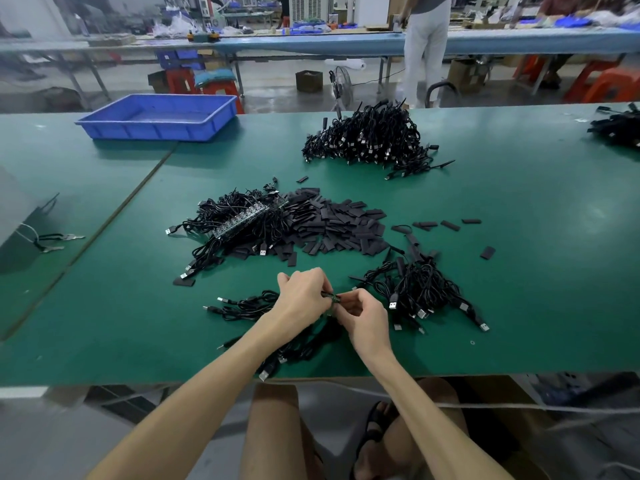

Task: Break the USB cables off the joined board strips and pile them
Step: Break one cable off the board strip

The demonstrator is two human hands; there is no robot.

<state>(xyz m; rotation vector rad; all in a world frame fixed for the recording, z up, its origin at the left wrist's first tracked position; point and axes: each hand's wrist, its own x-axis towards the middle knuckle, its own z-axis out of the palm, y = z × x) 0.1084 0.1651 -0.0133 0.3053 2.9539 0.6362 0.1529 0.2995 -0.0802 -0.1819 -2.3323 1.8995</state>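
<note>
Our left hand [300,295] and right hand [364,318] both pinch the board strip [331,297]. A crooked snap could crack a board; its USB cables [249,304], trailing left of the strip, may snag. The loose pile [424,292] lies just right of it, easily scattered.

Black cables [367,140], seemingly dark-green strip [333,298].

head camera looks forward and down (close over the table [519,237]).

forearms [214,386] bare | shorts [273,431] tan (plain) | sandal [372,424] black, strapped
</note>
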